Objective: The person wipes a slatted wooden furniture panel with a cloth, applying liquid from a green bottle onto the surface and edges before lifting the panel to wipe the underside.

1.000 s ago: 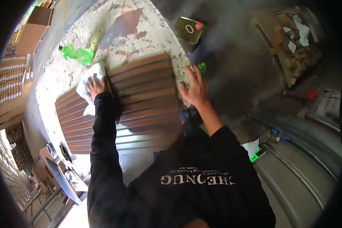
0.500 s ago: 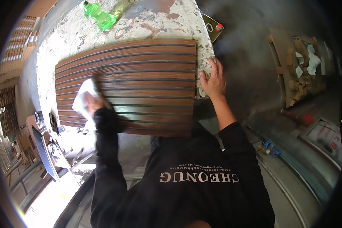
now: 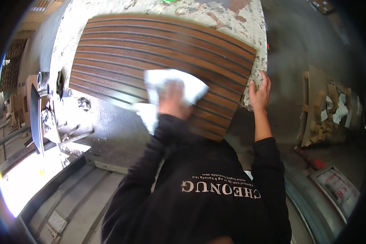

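A brown wood-grain panel [image 3: 118, 61] with dark parallel grooves lies across a paint-spattered worktable [image 3: 71, 36]. My left hand [image 3: 173, 101] presses a white cloth [image 3: 196, 86] onto the panel's near middle part. Motion smears its fingers, and one corner of the cloth hangs toward the panel's near edge. At the table's right edge, beside the panel's right end, rests my right hand [image 3: 260, 95]. Its fingers are stretched out and it holds nothing.
On the floor to the right is a cardboard box [image 3: 306, 107] with wood offcuts and crumpled white scraps. A dark flat panel [image 3: 37, 120] leans at the left, near a round tin [image 3: 42, 80]. Only a sliver of a green bottle [image 3: 169, 1] shows at the top.
My left hand and the cloth have swept right across the panel. The panel now lies at a slant, its right end nearer me. My right hand stays by the table edge.
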Available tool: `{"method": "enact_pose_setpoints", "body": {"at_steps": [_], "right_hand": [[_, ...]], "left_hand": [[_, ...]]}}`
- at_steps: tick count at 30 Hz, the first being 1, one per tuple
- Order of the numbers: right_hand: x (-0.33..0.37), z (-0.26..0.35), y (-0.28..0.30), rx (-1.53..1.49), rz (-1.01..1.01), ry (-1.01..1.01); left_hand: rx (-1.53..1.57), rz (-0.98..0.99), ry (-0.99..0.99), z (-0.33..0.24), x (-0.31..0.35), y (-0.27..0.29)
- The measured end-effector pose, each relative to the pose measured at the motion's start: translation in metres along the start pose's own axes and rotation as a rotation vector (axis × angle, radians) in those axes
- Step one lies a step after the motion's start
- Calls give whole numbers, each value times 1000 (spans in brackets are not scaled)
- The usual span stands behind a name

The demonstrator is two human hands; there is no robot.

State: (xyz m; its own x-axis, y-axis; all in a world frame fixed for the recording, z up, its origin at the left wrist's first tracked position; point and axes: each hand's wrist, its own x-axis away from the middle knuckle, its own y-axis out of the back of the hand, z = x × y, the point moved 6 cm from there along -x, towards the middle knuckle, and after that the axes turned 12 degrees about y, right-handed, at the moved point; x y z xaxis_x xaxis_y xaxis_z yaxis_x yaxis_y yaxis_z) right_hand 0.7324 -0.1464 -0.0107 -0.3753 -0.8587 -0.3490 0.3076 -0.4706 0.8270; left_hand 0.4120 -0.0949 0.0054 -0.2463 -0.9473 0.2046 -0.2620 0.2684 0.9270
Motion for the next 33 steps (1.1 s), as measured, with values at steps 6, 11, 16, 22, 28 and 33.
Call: {"method": "enact_pose_setpoints", "body": {"at_steps": [6, 11, 16, 22, 28, 33], "right_hand": [[-7, 22, -10, -18, 18, 50], [-4, 10, -7, 18, 28, 39], [10, 13, 11, 15, -93, 250], [94, 59, 35, 21, -259, 133], [159, 102, 2, -119, -45, -256], [172, 113, -17, -90, 34, -489]], "left_hand": [[-131, -540, 660, 279, -43, 75], [-166, -182, 162, 63, 14, 7], [134, -196, -183, 54, 39, 8], [-16, -428, 172, 265, -31, 85], [-14, -529, 492, 395, -86, 145], [303, -336, 253, 297, -76, 72]]}}
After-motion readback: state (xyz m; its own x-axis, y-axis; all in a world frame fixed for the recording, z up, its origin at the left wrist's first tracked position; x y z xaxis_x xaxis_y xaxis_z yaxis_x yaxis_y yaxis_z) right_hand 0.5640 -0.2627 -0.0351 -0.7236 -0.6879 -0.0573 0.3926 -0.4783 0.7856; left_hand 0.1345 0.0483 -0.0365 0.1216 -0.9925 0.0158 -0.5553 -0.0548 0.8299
